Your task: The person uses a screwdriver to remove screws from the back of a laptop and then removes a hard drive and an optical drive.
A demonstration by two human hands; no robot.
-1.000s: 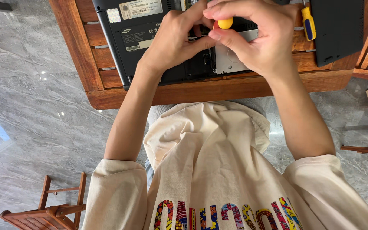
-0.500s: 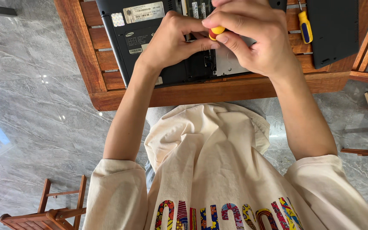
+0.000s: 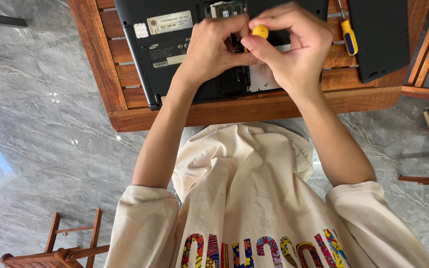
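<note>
Two hands meet over one black laptop (image 3: 175, 64) lying bottom-up on the wooden table (image 3: 100, 74): the left hand (image 3: 214, 47) is curled with its fingertips on the tool, and the right hand (image 3: 294, 44) is squeezed shut around a yellow-topped screwdriver (image 3: 260, 32) at its 9 o'clock. Three pale rectangle stickers sit at 9 o'clock from the left hand. One more screwdriver (image 3: 348, 37), blue and yellow, lies at 3 o'clock from the right hand, beside one black cover panel (image 3: 381, 34).

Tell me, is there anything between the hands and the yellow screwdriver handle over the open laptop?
Nothing visible does. The right hand already grips the yellow screwdriver handle, and the left hand touches it from the other side, above the upturned laptop.
</note>
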